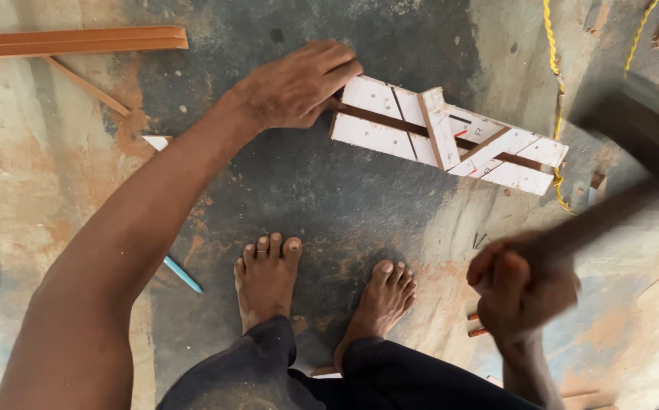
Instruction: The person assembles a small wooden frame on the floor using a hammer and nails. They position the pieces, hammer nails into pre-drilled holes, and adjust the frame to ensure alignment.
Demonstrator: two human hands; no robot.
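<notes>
My left hand [295, 85] presses on the left end of a white board assembly [375, 125] that lies on the concrete floor. A dark brown strip [420, 131] runs along its middle and white cross slats [439, 125] lie over it. My right hand [523, 292] is closed around the wooden handle of a hammer [644, 125], raised at the right and blurred by motion. The hammer's dark head hangs to the right of the boards' far end, apart from them.
My two bare feet [269, 277] stand below the boards. Long orange-brown wooden strips [75, 42] lie at top left. A yellow rope [553, 68] runs down at the upper right. A light blue pencil [183, 275] lies by my left foot.
</notes>
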